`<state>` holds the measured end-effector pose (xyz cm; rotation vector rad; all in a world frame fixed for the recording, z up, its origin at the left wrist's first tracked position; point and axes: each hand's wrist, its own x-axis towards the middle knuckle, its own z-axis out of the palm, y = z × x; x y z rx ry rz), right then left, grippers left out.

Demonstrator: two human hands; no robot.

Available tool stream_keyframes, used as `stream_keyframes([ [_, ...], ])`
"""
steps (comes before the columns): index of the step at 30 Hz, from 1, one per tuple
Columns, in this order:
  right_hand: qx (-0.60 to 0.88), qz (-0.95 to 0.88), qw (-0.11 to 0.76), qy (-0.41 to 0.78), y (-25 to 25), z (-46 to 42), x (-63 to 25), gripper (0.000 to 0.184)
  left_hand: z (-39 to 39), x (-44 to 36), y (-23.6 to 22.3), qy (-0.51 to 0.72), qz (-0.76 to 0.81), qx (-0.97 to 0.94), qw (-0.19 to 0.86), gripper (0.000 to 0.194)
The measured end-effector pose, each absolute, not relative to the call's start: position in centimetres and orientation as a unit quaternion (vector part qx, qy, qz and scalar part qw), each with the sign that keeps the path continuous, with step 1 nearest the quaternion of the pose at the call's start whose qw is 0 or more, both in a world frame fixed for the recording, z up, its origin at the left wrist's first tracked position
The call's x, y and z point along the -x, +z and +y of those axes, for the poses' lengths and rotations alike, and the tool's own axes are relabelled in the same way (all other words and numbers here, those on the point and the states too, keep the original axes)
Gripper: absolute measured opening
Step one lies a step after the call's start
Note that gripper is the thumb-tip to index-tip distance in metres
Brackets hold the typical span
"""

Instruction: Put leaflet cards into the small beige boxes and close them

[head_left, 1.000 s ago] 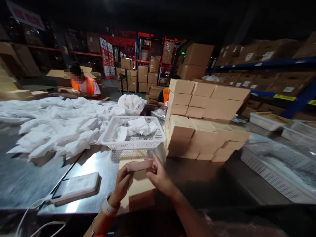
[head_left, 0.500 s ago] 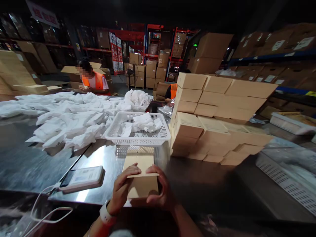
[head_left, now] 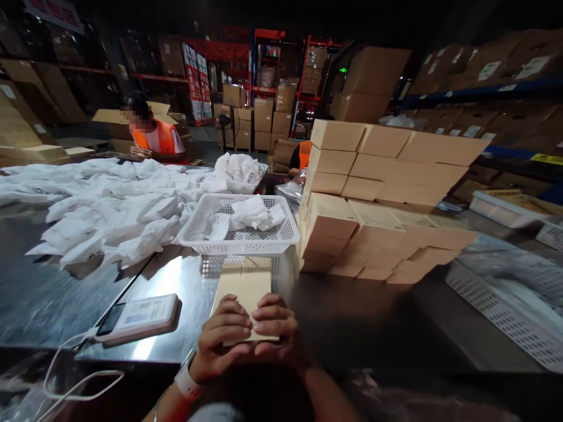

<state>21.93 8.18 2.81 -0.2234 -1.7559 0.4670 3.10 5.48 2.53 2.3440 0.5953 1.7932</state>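
Observation:
A small tan cardboard box point(head_left: 245, 291) lies on the shiny metal table point(head_left: 176, 287) right in front of me. My left hand point(head_left: 222, 340) and my right hand point(head_left: 276, 335) both curl over its near end, fingers pressed down on the lid and thumbs under the near edge. A white band sits on my left wrist. Just beyond the box stands a white perforated basket point(head_left: 240, 230) holding crumpled white bags.
A white handheld device point(head_left: 139, 315) with a cable lies at the left. Loose white bags point(head_left: 101, 205) cover the far left of the table. A tall stack of tan boxes point(head_left: 378, 199) stands at the right, white trays point(head_left: 505, 293) beyond. A person in an orange vest point(head_left: 152, 136) works far left.
A second ago my hands held the box's lid flap raised; the lid came down flat, and both hands have slid to the near end and pressed onto it.

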Motion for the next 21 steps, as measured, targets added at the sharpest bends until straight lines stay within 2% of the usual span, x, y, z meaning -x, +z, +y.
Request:
stream_keyframes([
  [11, 0.101, -0.778, 0.592, 0.184, 2.6, 8.1, -22.2, 0.029, 5.0, -2.7, 2.2, 0.541, 0.214, -0.811, 0.066, 0.016],
  [13, 0.116, -0.805, 0.564, 0.147, 2.6, 7.7, -22.8, 0.029, 4.9, -2.6, 1.3, 0.554, 0.229, -0.799, 0.041, 0.015],
  [16, 0.161, -0.858, 0.488, 0.019, 3.3, 6.9, -23.8, 0.028, 4.9, -2.3, -0.2, 0.563, 0.245, -0.789, 0.010, 0.017],
  [19, 0.145, -0.890, 0.424, -0.086, 4.7, 6.3, -23.9, 0.017, 4.4, -1.9, -1.3, 0.559, 0.249, -0.791, 0.019, 0.022],
  [21, 0.133, -0.906, 0.391, -0.091, 6.0, 6.2, -23.1, 0.027, 3.7, -1.6, -1.9, 0.553, 0.258, -0.791, 0.043, 0.025],
])
